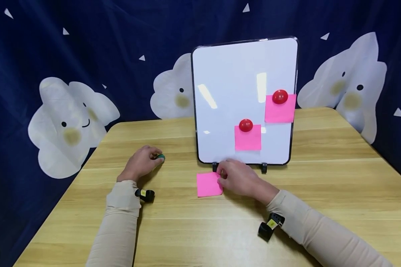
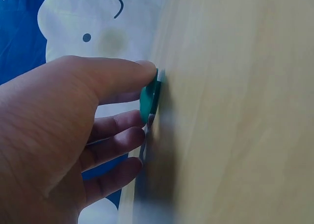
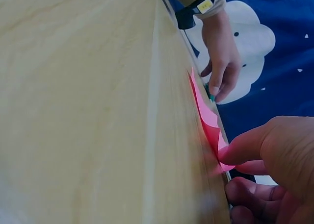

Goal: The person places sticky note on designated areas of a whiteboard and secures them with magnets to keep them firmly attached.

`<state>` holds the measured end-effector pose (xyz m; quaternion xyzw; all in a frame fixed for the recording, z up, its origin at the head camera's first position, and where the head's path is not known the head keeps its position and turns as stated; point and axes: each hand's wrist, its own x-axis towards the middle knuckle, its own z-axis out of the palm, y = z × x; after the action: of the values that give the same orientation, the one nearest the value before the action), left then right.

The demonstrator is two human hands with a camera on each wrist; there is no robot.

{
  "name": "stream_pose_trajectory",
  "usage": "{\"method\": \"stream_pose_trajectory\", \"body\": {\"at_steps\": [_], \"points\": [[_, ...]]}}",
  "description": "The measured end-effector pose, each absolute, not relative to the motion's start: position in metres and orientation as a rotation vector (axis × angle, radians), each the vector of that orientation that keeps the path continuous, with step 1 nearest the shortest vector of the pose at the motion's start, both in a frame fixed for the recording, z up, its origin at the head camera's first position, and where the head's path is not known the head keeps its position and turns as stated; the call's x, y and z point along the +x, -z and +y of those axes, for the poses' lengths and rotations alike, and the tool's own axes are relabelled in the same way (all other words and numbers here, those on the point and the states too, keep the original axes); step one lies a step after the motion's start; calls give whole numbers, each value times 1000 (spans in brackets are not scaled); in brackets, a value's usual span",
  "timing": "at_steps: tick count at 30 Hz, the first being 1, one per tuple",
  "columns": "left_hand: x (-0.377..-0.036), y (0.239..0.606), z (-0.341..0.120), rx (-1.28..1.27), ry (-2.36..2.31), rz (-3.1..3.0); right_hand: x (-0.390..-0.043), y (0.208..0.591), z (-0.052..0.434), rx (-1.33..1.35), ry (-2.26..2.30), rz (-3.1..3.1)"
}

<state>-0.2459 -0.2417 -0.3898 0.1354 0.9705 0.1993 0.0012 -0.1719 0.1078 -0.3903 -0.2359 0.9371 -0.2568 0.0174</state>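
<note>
Dark blue curtain (image 1: 127,33) hangs beyond the left hand (image 1: 142,162); printed smiling cloud (image 1: 71,118) lies to that hand's left. Wood-grained worktop (image 1: 187,230) extends beneath it.

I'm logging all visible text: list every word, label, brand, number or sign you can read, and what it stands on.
Readable text: none.
Yellow label on the left wrist's black device: too small and blurred.
Yellow tag on the right wrist's black mount: likewise unreadable.
Whiteboard, pink notes: no writing visible.
</note>
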Motion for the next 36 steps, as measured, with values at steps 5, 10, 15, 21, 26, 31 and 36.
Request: {"method": "stream_pose_trajectory", "body": {"at_steps": [5, 10, 15, 21, 26, 31, 36], "points": [[-246, 388, -239, 434, -612, 3061, -172, 393, 110, -768, 823, 2937], [-247, 386, -237, 448, -623, 3060, -174, 393, 112, -759, 872, 2937], [-249, 387, -237, 440, -621, 3057, -174, 392, 114, -736, 987, 2912], [-250, 389, -238, 436, -619, 3059, -174, 390, 114, -691, 1065, 2890], [-249, 391, -240, 439, -613, 3063, -174, 390, 114, -667, 1095, 2863], [-247, 391, -240, 441, -614, 3068, -175, 391, 115, -684, 1168, 2825], [-246, 391, -239, 441, -622, 3069, -176, 392, 116, -715, 1295, 2750]]}}
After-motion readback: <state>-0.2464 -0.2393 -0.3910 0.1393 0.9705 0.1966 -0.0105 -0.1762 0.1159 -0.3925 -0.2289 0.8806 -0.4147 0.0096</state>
